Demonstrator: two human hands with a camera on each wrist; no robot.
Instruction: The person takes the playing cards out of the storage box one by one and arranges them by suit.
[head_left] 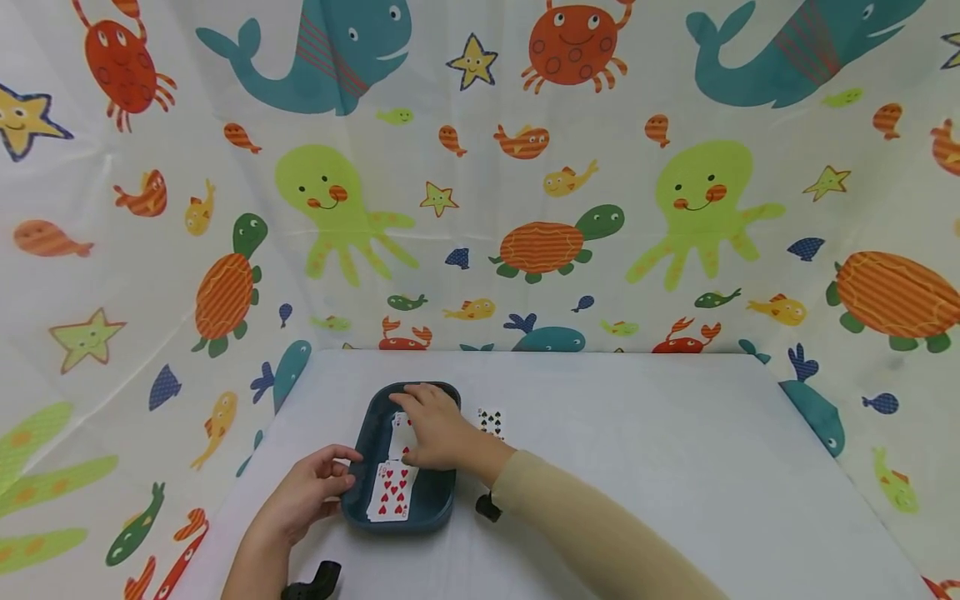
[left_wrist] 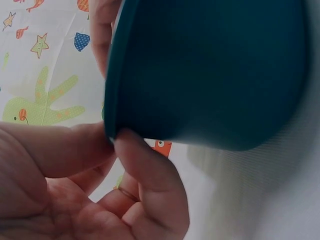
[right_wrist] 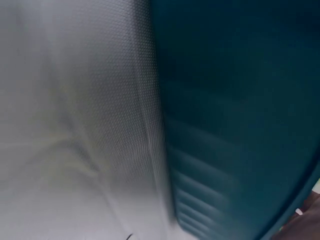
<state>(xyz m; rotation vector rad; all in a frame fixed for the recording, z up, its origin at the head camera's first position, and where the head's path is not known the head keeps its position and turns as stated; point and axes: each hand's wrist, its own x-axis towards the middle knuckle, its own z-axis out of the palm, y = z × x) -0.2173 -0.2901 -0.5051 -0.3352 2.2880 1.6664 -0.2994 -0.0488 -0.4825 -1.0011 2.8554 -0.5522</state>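
we see the left hand (head_left: 303, 492) pinching the rim (left_wrist: 115, 75) of a dark blue tray (head_left: 433, 500) on a white table (head_left: 637, 450); heart-suited cards (head_left: 393, 493) lie in its near half, an upper card (head_left: 402, 429) beyond. we judge the cards light, slick and easily creased, best lifted by their edges, and the tray stiff. the right hand (head_left: 438, 429) covers the far end; we cannot tell whether it grips anything. an arm partly hides a black-pipped card (head_left: 491, 422) outside.

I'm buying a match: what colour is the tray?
The tray is dark teal, clearest in the left wrist view.
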